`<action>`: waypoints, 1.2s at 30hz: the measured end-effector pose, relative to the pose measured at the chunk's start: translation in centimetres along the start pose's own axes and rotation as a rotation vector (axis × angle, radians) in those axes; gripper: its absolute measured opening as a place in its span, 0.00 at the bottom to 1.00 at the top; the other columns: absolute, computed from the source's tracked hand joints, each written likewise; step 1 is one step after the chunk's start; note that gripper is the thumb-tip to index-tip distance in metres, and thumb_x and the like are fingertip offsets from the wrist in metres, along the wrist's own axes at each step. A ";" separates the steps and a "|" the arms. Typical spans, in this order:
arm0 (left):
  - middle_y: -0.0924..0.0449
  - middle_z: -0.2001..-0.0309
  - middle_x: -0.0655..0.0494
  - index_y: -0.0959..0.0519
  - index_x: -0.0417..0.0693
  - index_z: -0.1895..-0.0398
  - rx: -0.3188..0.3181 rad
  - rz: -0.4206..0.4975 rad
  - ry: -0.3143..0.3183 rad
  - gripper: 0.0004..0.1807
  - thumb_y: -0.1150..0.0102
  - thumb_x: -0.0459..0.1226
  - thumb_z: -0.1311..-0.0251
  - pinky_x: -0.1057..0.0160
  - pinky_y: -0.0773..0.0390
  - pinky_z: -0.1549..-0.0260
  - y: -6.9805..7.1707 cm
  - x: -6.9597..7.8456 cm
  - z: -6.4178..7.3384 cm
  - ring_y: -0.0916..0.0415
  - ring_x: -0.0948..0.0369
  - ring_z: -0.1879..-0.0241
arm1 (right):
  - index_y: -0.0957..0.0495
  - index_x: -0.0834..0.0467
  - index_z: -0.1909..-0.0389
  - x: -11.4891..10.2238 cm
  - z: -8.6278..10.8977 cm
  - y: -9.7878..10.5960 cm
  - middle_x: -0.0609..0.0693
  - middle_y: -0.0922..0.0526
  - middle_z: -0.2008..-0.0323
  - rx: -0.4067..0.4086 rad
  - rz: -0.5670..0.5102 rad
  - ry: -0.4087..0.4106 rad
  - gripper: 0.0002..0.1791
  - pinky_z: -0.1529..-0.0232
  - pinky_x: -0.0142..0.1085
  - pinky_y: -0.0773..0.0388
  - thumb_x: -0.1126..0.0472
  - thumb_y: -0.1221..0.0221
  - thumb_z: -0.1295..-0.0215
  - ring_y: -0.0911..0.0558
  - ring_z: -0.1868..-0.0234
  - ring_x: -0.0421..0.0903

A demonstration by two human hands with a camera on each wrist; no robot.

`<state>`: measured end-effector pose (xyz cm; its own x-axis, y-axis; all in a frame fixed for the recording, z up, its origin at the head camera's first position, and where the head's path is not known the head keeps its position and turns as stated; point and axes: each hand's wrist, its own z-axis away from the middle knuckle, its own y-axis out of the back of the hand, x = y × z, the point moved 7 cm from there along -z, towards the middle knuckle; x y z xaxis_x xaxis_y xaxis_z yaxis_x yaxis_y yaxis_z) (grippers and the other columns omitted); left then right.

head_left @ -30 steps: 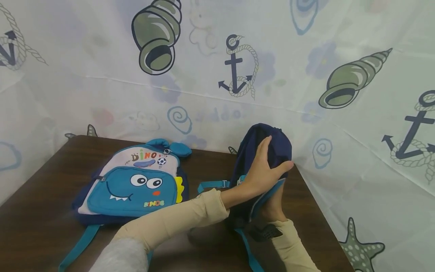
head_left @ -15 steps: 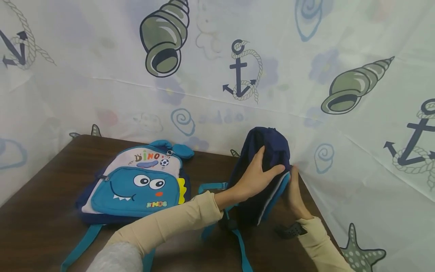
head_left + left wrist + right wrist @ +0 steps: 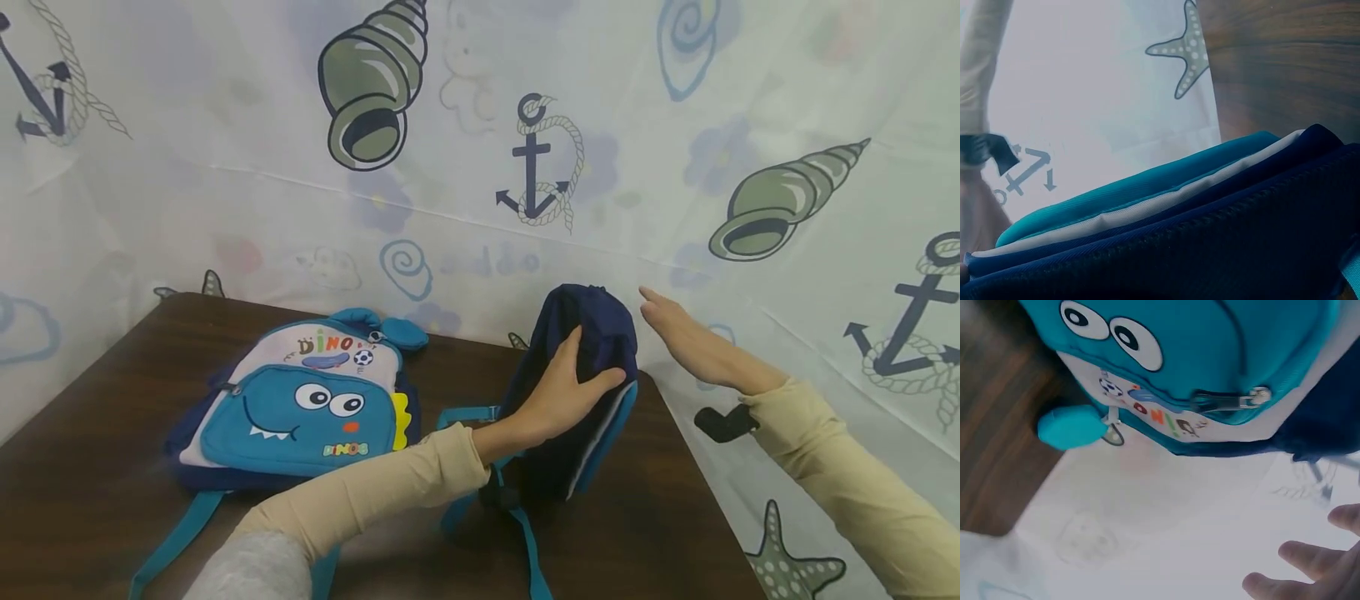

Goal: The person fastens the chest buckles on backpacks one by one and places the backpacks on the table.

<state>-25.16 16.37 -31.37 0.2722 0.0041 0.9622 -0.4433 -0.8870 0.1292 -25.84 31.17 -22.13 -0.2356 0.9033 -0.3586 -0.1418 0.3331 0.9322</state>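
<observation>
On the brown surface [image 3: 97, 400], toward its right edge: one right bag [image 3: 603, 323], navy and teal, stood on its side, front turned to the right, a navy side uppermost. Front, as seen from the right wrist: two printed eyes, coloured lettering on a white band, one metal zip pull [image 3: 1259, 395], one teal tab [image 3: 1072, 427] at the top. Teal strap [image 3: 531, 546] with black buckle, trailing toward the viewer.

Left hand [image 3: 561, 402]: laid against the upper part of the right bag, touching; thumb and one finger straight and spread apart, remaining fingers hidden. Cream sleeve [image 3: 375, 475], grey toward the elbow.

Right hand [image 3: 693, 346]: raised to the right of the right bag, apart from it; fingers [image 3: 1313, 557] straight, with gaps between them in the right wrist view. Cream sleeve; black band [image 3: 723, 422] at the cuff.

Left bag [image 3: 292, 425]: of like pattern, lying front up, well apart from the right hand; smiling face, yellow spikes at one edge, teal strap toward the viewer.

Behind: white cloth [image 3: 622, 125], printed with shells, anchors, starfish and swirls.
</observation>
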 end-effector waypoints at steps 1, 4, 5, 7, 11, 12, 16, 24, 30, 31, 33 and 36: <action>0.59 0.19 0.54 0.61 0.54 0.18 0.000 0.001 0.001 0.51 0.45 0.58 0.34 0.43 0.48 0.25 0.0 0.0 0.0 0.57 0.54 0.20 | 0.67 0.61 0.20 -0.6 -0.2 0.2 0.68 0.65 0.21 -0.012 0.029 0.002 0.41 0.30 0.72 0.61 0.38 0.76 0.21 0.63 0.22 0.70; 0.59 0.19 0.54 0.61 0.54 0.18 0.000 0.002 0.002 0.51 0.44 0.59 0.34 0.42 0.48 0.25 -0.1 0.0 0.1 0.58 0.54 0.20 | 0.67 0.57 0.20 -2.3 -0.9 0.4 0.66 0.64 0.21 -0.038 0.098 0.002 0.41 0.30 0.72 0.59 0.37 0.73 0.22 0.61 0.22 0.69; 0.60 0.18 0.54 0.61 0.54 0.18 -0.002 0.003 0.001 0.51 0.44 0.59 0.34 0.42 0.48 0.25 -0.1 -0.1 0.1 0.58 0.54 0.20 | 0.67 0.56 0.20 -2.8 -1.1 0.4 0.65 0.64 0.21 -0.045 0.119 -0.002 0.41 0.31 0.73 0.60 0.36 0.72 0.22 0.61 0.21 0.69; 0.61 0.18 0.54 0.61 0.54 0.18 -0.007 0.007 -0.003 0.51 0.44 0.59 0.34 0.42 0.48 0.25 -0.2 0.0 0.1 0.59 0.54 0.20 | 0.66 0.53 0.19 -3.8 -1.4 0.1 0.63 0.64 0.20 -0.054 0.161 -0.005 0.41 0.32 0.74 0.62 0.35 0.70 0.22 0.60 0.21 0.68; 0.61 0.18 0.54 0.62 0.58 0.18 -0.009 0.018 -0.022 0.51 0.42 0.57 0.35 0.42 0.48 0.25 -0.2 -0.1 0.0 0.59 0.55 0.20 | 0.64 0.51 0.19 -5.0 -1.9 -0.9 0.61 0.63 0.20 -0.087 0.220 -0.003 0.42 0.34 0.77 0.66 0.33 0.70 0.23 0.59 0.21 0.67; 0.61 0.18 0.55 0.62 0.59 0.19 -0.010 0.019 -0.024 0.52 0.41 0.56 0.35 0.42 0.48 0.26 -0.2 0.0 0.0 0.59 0.55 0.20 | 0.63 0.52 0.19 -5.2 -2.0 -1.2 0.61 0.63 0.20 -0.093 0.230 0.002 0.42 0.34 0.77 0.66 0.33 0.70 0.23 0.58 0.21 0.66; 0.60 0.19 0.57 0.62 0.64 0.19 -0.024 0.002 -0.034 0.53 0.37 0.54 0.37 0.41 0.46 0.26 -0.1 0.0 0.1 0.57 0.55 0.20 | 0.62 0.53 0.19 -5.0 -2.0 -1.7 0.60 0.63 0.20 -0.106 0.238 0.000 0.41 0.34 0.77 0.66 0.34 0.70 0.23 0.58 0.21 0.66; 0.65 0.18 0.58 0.62 0.64 0.19 -0.020 0.034 -0.005 0.52 0.39 0.53 0.37 0.36 0.50 0.27 2.0 -0.1 0.7 0.62 0.52 0.20 | 0.62 0.52 0.19 -4.3 -1.7 -2.1 0.60 0.65 0.19 -0.126 0.213 -0.038 0.42 0.35 0.78 0.65 0.32 0.69 0.24 0.59 0.21 0.68; 0.62 0.18 0.55 0.58 0.58 0.19 0.125 0.104 0.046 0.42 0.55 0.58 0.29 0.39 0.56 0.25 5.7 -3.1 -0.4 0.62 0.51 0.20 | 0.61 0.52 0.19 -4.1 -1.6 -1.9 0.61 0.64 0.19 -0.110 0.212 -0.052 0.43 0.34 0.77 0.66 0.32 0.67 0.25 0.58 0.21 0.68; 0.61 0.18 0.53 0.57 0.57 0.19 0.152 0.100 0.080 0.42 0.57 0.59 0.29 0.38 0.56 0.25 6.2 -4.5 -0.5 0.62 0.50 0.20 | 0.61 0.52 0.19 -4.1 -1.6 -1.9 0.61 0.64 0.19 -0.109 0.215 -0.051 0.43 0.33 0.77 0.66 0.31 0.67 0.25 0.58 0.21 0.68; 0.60 0.19 0.51 0.56 0.56 0.19 0.188 0.098 0.154 0.42 0.60 0.61 0.28 0.37 0.57 0.25 6.8 -7.5 -0.5 0.62 0.47 0.20 | 0.61 0.51 0.19 -4.1 -1.6 -2.0 0.60 0.64 0.19 -0.111 0.213 -0.051 0.43 0.33 0.76 0.67 0.31 0.67 0.25 0.59 0.21 0.68; 0.61 0.18 0.48 0.58 0.55 0.19 0.167 0.128 0.272 0.44 0.63 0.64 0.29 0.34 0.60 0.26 6.7 -11.5 0.3 0.64 0.45 0.20 | 0.61 0.51 0.19 -4.1 -1.7 -2.1 0.60 0.64 0.19 -0.114 0.203 -0.048 0.44 0.34 0.77 0.68 0.31 0.66 0.26 0.60 0.21 0.67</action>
<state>-31.01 10.29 -41.65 -0.0241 -0.0087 0.9997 -0.3070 -0.9516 -0.0157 -26.18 26.31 -22.75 -0.2246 0.9614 -0.1591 -0.2044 0.1132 0.9723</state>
